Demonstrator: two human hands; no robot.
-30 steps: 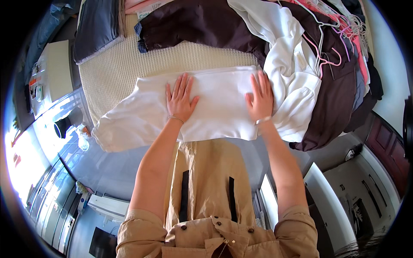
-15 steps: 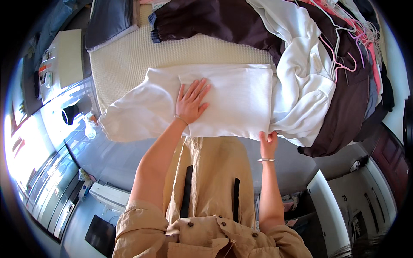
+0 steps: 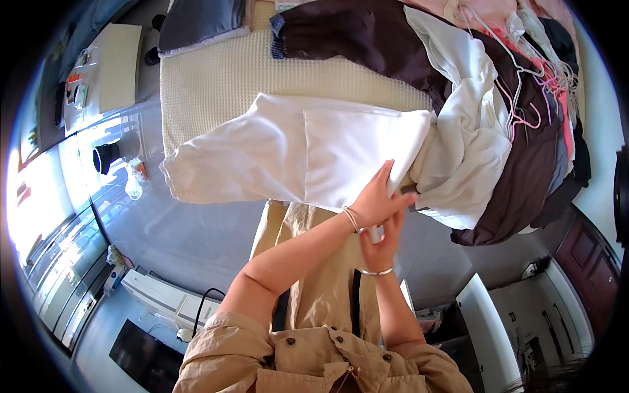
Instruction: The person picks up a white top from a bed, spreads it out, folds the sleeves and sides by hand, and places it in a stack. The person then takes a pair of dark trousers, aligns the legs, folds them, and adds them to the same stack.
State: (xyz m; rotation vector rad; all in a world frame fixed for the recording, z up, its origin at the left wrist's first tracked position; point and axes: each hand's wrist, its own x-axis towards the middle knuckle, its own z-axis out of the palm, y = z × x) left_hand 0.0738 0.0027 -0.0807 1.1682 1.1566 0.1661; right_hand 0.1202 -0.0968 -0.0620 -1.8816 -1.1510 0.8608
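Nearest: tan coat, both forearms coming up from the lower edge, a bracelet on each wrist.

Right hand sits just below the left, fingers closed on the lower right corner of the white garment, a small white bit showing in the grip. Left hand reaches across and pinches the same right edge just above it, fingers together on the cloth. The two hands touch or nearly touch.

The garment lies flat on the near edge of the bed, over a cream waffle cover. Its right part is folded into a neat panel; a loose sleeve trails off left, hanging a little past the bed edge.

Judged step: mid-fold, both hands gathering the right edge to bring it over. The next move calls for keeping the edge taut and even while it travels left, so the panel stays square and the sleeve gets tucked in.

Beyond, right: a heap of clothes, white, dark brown, pink, with hangers tangled in. Far: grey pillow at the bed head.
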